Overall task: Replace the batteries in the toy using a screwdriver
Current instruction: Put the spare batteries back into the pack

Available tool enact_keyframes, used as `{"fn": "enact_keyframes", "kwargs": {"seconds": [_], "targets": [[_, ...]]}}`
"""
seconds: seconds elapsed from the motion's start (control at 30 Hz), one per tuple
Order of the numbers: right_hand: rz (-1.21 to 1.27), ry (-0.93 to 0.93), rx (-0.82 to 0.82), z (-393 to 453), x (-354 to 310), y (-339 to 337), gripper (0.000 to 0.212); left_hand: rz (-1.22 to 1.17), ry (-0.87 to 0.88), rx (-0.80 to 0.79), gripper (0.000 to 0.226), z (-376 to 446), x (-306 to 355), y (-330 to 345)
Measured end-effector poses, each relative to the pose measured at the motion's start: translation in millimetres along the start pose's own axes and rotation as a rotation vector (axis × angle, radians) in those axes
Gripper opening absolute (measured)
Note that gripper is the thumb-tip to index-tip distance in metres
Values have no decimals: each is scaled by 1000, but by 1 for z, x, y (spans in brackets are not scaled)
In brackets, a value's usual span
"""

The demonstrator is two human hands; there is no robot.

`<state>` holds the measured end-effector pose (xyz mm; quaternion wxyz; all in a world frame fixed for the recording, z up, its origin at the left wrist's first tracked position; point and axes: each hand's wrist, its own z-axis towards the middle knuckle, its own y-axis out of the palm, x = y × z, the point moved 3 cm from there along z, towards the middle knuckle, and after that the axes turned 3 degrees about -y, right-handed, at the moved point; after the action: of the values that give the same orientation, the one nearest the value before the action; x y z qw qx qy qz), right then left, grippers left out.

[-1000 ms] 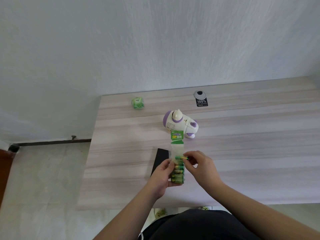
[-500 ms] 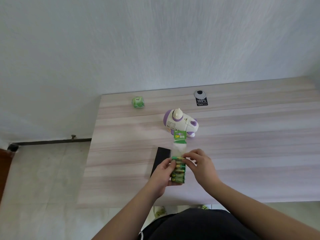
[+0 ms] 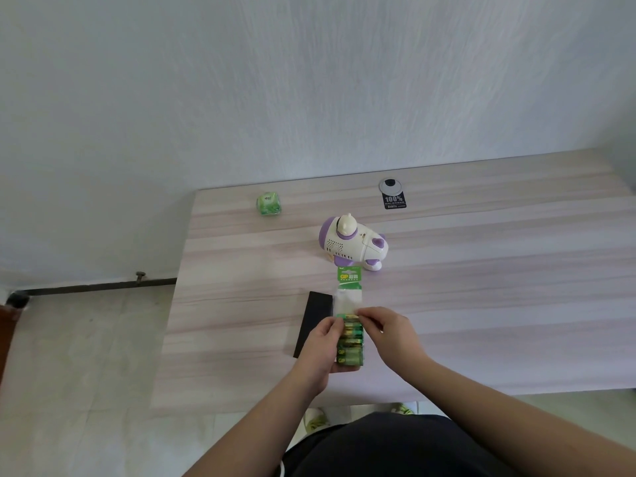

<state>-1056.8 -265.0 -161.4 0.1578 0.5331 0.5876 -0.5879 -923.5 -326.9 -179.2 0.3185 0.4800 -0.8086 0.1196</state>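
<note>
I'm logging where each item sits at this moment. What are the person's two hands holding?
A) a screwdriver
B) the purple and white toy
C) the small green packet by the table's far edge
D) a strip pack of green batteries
D: the left hand grips the side of the battery pack while the right hand pinches its top battery; the toy stands untouched farther back.

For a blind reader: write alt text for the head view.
Two hands hold a green battery pack over a wooden table: left hand grips its side, right hand pinches its top battery. Beyond stands a white-and-purple toy.
</note>
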Motion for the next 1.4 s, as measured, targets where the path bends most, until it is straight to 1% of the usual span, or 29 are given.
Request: {"fn": "enact_keyframes", "kwargs": {"seconds": [0.17, 0.27, 0.33, 0.4, 0.5, 0.6, 0.7, 0.83, 0.97, 1.1, 1.17, 1.23, 1.3, 1.4], "targets": [[-7, 5, -71, 0, 0, 4, 28, -30, 2, 0, 19, 1, 0, 0], [100, 90, -78, -2, 2, 5, 29, -38, 3, 8, 19, 1, 2, -1], [221, 144, -53, -4, -2, 5, 29, -37, 13, 25, 17, 2, 5, 0], [342, 207, 9, -4, -6, 7, 29, -12, 29, 48, 16, 3, 7, 1], [429, 283, 50, -2, -10, 10, 37, 54, 72, 79, 15, 5, 8, 4], [463, 323, 28, 2, -7, 20, 30, 101, 112, 99, 15, 3, 9, 6], [577, 391, 11, 7, 0, 23, 21, 113, 116, 99, 15, 3, 7, 3], [644, 397, -28, 11, 2, 23, 18, 115, 99, 83, 12, 4, 8, -3], [599, 380, -35, 13, 3, 22, 19, 143, 90, 41, 13, 6, 11, -6], [439, 319, -15, 11, -6, 20, 20, 102, 50, 31, 12, 6, 12, -9], [374, 292, 40, 10, -10, 19, 18, 61, 27, 23, 12, 5, 13, -9], [326, 295, 129, 9, -11, 17, 24, 14, 9, 14, 14, 3, 13, -7], [288, 280, 201, 8, -14, 16, 21, -32, 1, 17, 15, 2, 13, -5], [288, 251, 234, 6, -17, 19, 18, -80, 0, 34, 15, -1, 16, -2]]}}
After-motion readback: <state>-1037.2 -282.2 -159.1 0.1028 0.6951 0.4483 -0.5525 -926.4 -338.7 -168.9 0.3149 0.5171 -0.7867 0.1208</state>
